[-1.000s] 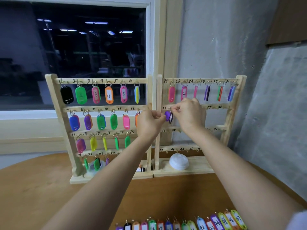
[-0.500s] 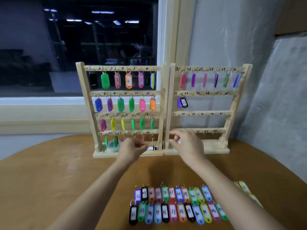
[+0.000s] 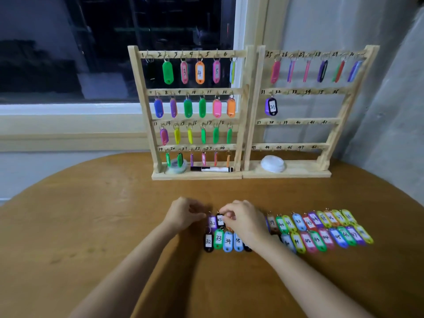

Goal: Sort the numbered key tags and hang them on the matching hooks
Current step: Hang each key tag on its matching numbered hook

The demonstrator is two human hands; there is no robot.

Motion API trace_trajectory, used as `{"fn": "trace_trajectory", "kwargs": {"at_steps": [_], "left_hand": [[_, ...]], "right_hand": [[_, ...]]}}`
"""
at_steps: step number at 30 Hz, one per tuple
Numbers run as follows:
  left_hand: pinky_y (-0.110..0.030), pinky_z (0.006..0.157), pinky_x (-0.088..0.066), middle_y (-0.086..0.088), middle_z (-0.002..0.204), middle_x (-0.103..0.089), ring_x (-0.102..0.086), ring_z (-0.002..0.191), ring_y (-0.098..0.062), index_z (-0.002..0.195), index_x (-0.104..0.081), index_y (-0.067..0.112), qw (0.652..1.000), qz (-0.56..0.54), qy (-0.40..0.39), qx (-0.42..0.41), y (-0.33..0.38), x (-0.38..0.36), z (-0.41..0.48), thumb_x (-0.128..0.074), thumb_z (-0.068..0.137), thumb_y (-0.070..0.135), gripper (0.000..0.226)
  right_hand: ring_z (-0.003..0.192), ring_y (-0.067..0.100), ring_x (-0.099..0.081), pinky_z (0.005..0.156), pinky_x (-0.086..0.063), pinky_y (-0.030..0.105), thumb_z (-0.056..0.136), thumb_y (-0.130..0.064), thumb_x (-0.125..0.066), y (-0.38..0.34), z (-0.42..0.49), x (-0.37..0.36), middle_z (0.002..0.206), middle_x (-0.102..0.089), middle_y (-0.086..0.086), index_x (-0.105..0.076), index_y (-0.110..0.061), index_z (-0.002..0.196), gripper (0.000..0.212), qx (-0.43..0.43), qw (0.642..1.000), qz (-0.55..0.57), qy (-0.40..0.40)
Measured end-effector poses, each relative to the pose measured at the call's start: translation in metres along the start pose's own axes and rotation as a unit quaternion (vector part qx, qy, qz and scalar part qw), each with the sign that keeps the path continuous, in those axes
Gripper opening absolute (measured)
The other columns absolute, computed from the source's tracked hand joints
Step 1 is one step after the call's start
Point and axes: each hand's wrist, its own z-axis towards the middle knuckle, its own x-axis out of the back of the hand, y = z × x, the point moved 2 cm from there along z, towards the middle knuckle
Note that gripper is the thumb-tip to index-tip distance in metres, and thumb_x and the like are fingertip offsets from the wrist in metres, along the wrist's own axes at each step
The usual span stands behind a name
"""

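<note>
My right grip [image 3: 245, 222] pinches the top of the black tag [image 3: 220, 221], low in the centre of the frame. Just left of it lies the purple tag 32 [image 3: 212, 223], its long axis up the frame, ring toward the racks. My left grip [image 3: 184, 214] is curled beside that ring; whether it holds it I cannot tell. Hook 32 [image 3: 278, 92] is up and right, so I judge my right grip nearer. The tabletop [image 3: 91, 226] is smooth brown wood, with a window and a grey wall behind.
</note>
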Motion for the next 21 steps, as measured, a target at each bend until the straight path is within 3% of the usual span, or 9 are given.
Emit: {"fn": "trace_trajectory", "kwargs": {"at_steps": [4, 7, 10, 16, 21], "left_hand": [[-0.009, 0.066, -0.04, 0.004, 0.089, -0.07, -0.058, 0.076, -0.007, 0.099, -0.075, 0.015, 1.0, -0.004, -0.005, -0.022, 0.005, -0.004, 0.001, -0.076, 0.08, 0.017, 0.02], [-0.012, 0.068, -0.04, 0.006, 0.086, -0.071, -0.058, 0.076, -0.006, 0.091, -0.077, 0.018, 0.999, -0.003, 0.001, -0.032, 0.006, -0.005, 0.002, -0.075, 0.08, 0.019, 0.011], [-0.006, 0.062, -0.036, 0.011, 0.078, -0.065, -0.055, 0.072, -0.003, 0.086, -0.077, 0.017, 0.999, 0.0, 0.016, -0.037, 0.006, -0.005, 0.001, -0.074, 0.081, 0.019, 0.005], [-0.014, 0.071, -0.042, 0.005, 0.086, -0.071, -0.059, 0.078, -0.006, 0.085, -0.076, 0.017, 0.999, 0.002, 0.031, -0.037, 0.002, -0.003, -0.001, -0.074, 0.082, 0.02, 0.005], [-0.003, 0.059, -0.037, 0.008, 0.078, -0.065, -0.055, 0.071, -0.002, 0.085, -0.076, 0.014, 0.999, -0.001, 0.04, -0.022, 0.001, 0.002, 0.001, -0.074, 0.082, 0.02, 0.007]], "right_hand": [[0.094, 0.012, -0.05, 0.063, -0.036, 0.027, 0.091, -0.034, -0.061, -0.008, -0.005, -0.01, 0.09, -0.061, -0.011, -0.07, -0.033, 0.104, 0.016, 0.017, 1.0, 0.016, -0.015], [0.092, 0.011, -0.048, 0.059, -0.032, 0.019, 0.089, -0.036, -0.064, -0.013, -0.009, -0.014, 0.088, -0.063, -0.011, -0.071, -0.034, 0.102, 0.015, 0.032, 0.999, 0.031, -0.028], [0.094, 0.012, -0.047, 0.065, -0.034, 0.027, 0.087, -0.04, -0.065, -0.019, -0.011, -0.017, 0.094, -0.064, -0.011, -0.069, -0.033, 0.108, 0.022, 0.053, 0.998, 0.005, -0.042], [0.093, 0.013, -0.046, 0.068, -0.03, 0.027, 0.086, -0.041, -0.065, -0.024, -0.007, -0.023, 0.095, -0.064, -0.009, -0.069, -0.031, 0.105, 0.022, 0.07, 0.996, -0.044, -0.042], [0.089, 0.011, -0.048, 0.068, -0.032, 0.026, 0.088, -0.038, -0.064, -0.026, -0.007, -0.021, 0.089, -0.068, -0.01, -0.073, -0.031, 0.093, 0.013, 0.057, 0.998, -0.007, -0.001]]}}
